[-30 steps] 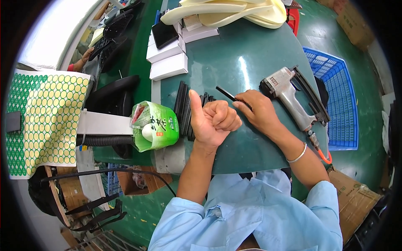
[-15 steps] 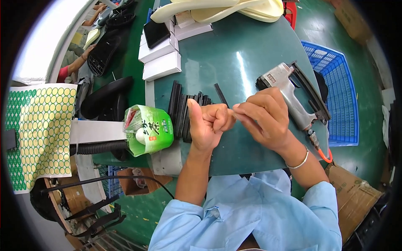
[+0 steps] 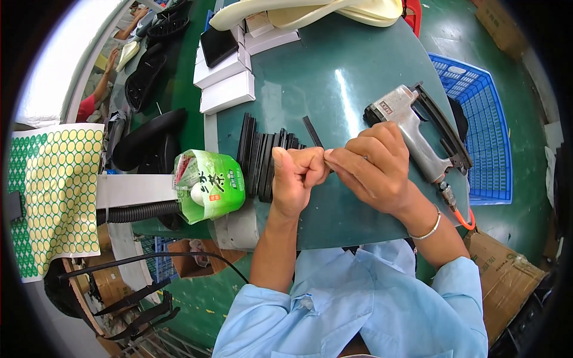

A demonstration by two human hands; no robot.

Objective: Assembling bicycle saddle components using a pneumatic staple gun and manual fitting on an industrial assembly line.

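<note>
Two hands meet at their fingers: the left hand point(image 3: 292, 182) is curled into a fist, thumb raised; the right hand point(image 3: 375, 168) has its thumb and forefinger pinched together; one thin black strip point(image 3: 311, 129) juts just beyond them, which hand grips it I cannot tell; more black strips point(image 3: 258, 156) lie just left of the left hand; a silver air-powered gun point(image 3: 415, 134) lies right of the right.

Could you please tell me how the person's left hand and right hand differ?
The left hand has its thumb toward the picture's top, while the right hand extends its fingers leftward. The left wrist is bare; the right wrist wears a pale bracelet. Both hands are ungloved and near a thin black strip.
</note>
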